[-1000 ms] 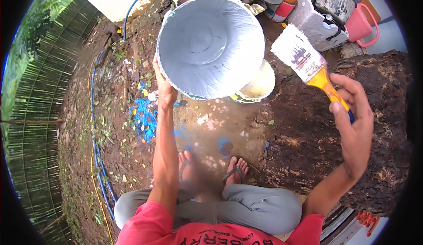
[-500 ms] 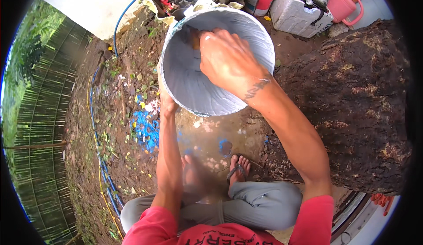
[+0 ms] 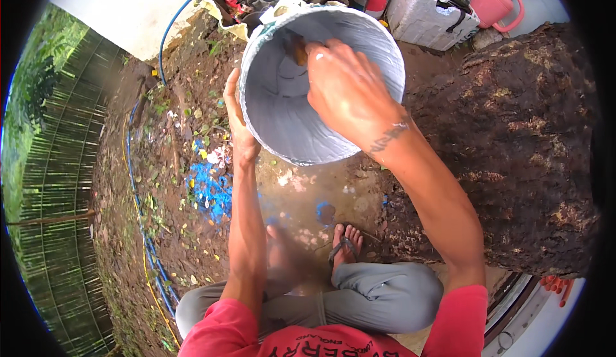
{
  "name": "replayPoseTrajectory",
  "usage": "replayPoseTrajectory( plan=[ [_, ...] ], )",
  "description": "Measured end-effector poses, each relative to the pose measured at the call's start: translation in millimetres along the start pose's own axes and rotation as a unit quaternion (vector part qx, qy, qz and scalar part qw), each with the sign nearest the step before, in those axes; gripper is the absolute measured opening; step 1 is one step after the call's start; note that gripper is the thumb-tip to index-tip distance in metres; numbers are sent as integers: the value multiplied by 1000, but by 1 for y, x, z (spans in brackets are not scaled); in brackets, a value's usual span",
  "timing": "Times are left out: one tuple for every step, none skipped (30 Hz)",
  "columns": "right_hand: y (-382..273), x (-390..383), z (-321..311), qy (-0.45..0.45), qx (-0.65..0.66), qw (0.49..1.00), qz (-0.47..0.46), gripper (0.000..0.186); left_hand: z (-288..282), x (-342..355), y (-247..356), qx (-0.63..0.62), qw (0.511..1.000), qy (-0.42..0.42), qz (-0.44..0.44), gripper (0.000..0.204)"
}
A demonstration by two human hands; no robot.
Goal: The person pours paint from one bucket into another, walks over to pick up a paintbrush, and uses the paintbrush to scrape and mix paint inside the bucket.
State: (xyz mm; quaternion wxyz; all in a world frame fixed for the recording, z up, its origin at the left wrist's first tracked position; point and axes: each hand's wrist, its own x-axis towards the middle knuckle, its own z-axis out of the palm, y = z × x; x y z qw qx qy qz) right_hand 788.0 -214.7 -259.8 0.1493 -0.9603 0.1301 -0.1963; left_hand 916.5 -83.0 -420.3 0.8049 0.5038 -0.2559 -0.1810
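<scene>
A large bucket (image 3: 282, 132) is tilted with its mouth toward me, its inside coated in streaky grey. My left hand (image 3: 239, 110) is at its left outer side, palm against the wall and fingers fairly straight; part of it is hidden behind the rim. Reaching into the mouth, my right hand (image 3: 350, 81) is closed around a brown brush-like tool (image 3: 297, 50) near the inner wall. Most of that tool is covered by my fingers or lost in shadow, so its exact kind does not show. A white spot marks the right hand's knuckles.
To the right lies a thick rough log (image 3: 500, 158). A foam box (image 3: 423, 17) and a pink watering can (image 3: 497, 1) stand behind it. Blue paint (image 3: 212, 190) stains the ground on the left, near a blue hose (image 3: 131, 145) and a slatted fence (image 3: 64, 145).
The bucket has shifted slightly to the right and up in the picture. My right hand has moved right with the tool. More of my left hand's fingers show beside the bucket.
</scene>
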Motion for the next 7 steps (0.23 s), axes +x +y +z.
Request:
replayPoseTrajectory(
  plan=[
    [2,2,3,-6,27,1000,7,27,0,2,-1,4,1000,-3,4,99],
    [4,4,5,33,28,999,-8,27,-4,-2,2,46,999,-22,13,89],
    [6,6,8,-36,29,999,-9,30,-6,0,2,44,999,-22,12,89],
    [9,6,11,-77,37,996,-13,32,-8,2,2,91,995,-25,17,87],
    [11,6,13,-105,32,994,-9,32,-8,3,2,94,995,-22,13,86],
    [14,4,16,-94,-15,994,-53,36,-9,3,2,98,995,-19,9,85],
    [16,0,18,-110,-57,988,-91,40,-9,1,1,57,998,-11,-5,85]
  ],
)
